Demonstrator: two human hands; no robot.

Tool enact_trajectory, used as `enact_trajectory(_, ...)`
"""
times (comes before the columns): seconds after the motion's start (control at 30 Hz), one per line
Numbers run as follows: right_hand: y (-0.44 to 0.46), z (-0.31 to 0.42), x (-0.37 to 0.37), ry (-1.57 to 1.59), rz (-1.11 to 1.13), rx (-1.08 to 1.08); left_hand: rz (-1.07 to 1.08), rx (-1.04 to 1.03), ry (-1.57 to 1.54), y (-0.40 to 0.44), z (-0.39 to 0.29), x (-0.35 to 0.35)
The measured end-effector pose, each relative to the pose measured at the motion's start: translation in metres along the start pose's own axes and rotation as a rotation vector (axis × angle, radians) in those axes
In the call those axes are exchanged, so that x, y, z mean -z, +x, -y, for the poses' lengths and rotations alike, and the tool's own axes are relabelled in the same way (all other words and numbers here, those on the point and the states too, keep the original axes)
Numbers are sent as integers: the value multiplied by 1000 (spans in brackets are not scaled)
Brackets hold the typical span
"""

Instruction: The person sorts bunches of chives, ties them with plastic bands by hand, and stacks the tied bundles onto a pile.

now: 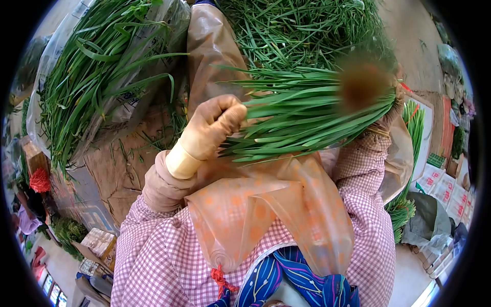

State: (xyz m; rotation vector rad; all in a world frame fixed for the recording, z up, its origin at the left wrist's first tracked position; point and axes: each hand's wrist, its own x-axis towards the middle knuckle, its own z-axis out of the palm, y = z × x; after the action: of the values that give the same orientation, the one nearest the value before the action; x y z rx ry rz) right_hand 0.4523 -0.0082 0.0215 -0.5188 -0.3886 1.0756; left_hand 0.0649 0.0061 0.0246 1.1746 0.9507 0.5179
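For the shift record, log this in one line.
green bunch: between both hands | left hand: closed at leaf tips | right hand: at other end | loose greens: heaped beyond

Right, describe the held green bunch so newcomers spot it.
Find the spotted plastic apron. Beyond it, between left hand and right hand, is the bunch. Unlike the tangled pile behind and bagged greens at left, its leaves run side by side.

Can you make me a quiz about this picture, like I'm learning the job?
1. Which hand is nearer the tips of the held green leaves?
a) left hand
b) right hand
c) both the same

2. True or false: the scarf has blue on it.

3. Fill in: the pink and white top has a ____ pattern.

Key: 1 a; 2 true; 3 checked.
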Motion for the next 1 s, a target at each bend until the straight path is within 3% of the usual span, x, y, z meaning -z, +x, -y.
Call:
enact_trajectory(0.03, -1, -2, -2, 17, -14, -6, -50, 40, -272, 3, 3, -2)
enact_trajectory(0.07, -2, -6, -4, -28, 1, 0, -143, 127, -348, 1, -1, -3)
enact_trajectory(0.1, -3, -11, -7, -44, 4, -3, -144, 130, -348, 2, 1, -3)
enact_trajectory(0.2, -7, -25, -16, -91, -20, -6, -439, 58, -712, 3, -14, -9)
enact_trajectory(0.23, -6, -24, -8, -85, -37, 1, -441, 60, -711, 4, -9, -2)
enact_trajectory(0.3, -3, -22, 7, -75, -72, 13, -609, -234, -527, 5, 4, 27)
enact_trajectory(0.37, -2, -17, 11, -74, -78, 21, -834, -346, -116, -1, -2, 40)
enact_trajectory(0.4, -3, -15, 13, -72, -83, 25, -813, -467, -24, -4, -6, 41)
enact_trajectory(0.43, -3, -14, 12, -70, -89, 29, -812, -462, -26, -11, -14, 39)
enact_trajectory(0.5, -3, -18, 9, -85, -85, 37, -380, -215, -115, -32, -33, 35)
enact_trajectory(0.57, -3, -22, 6, -63, -76, 30, -208, -111, -78, -41, -33, 27)
enact_trajectory(0.87, -6, -26, -1, -96, -67, 16, -11, 140, 170, -39, -47, -2)
enact_trajectory(1.0, -7, -31, -1, -125, -84, 12, -1, 93, 304, -34, -51, -15)
